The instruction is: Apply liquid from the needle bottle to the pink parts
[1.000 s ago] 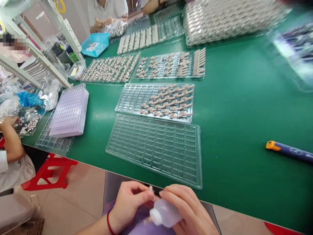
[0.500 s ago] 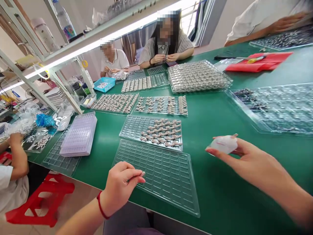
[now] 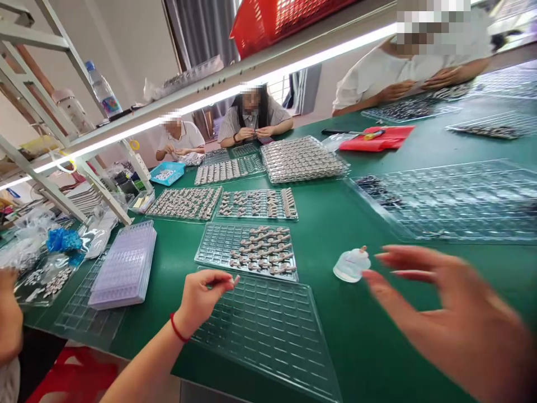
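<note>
My left hand (image 3: 202,299), with a red band at the wrist, is closed in a pinch on a small pale piece (image 3: 236,281); its exact kind is too small to make out. That hand hovers over the near-left part of a clear compartment tray (image 3: 272,330) with bare cells. My right hand (image 3: 453,319) is open, fingers spread and holding nothing. Just left of its fingertips a small translucent plastic bottle (image 3: 351,265) with a reddish-brown tip stands on the green table (image 3: 323,235). Beyond the bare tray lies a tray (image 3: 218,246) partly filled with grey-beige parts.
Farther back are more filled trays (image 3: 187,202) and a tray stack (image 3: 302,159). A purplish tray stack (image 3: 123,266) stands left. At right lies a large clear tray (image 3: 453,196) with dark parts. A lit shelf (image 3: 235,84) crosses above. Co-workers sit around the table.
My right hand has let go of the bottle, which now stands on the table, and its fingers have spread. My left hand keeps its pinch. The view has turned to the right.
</note>
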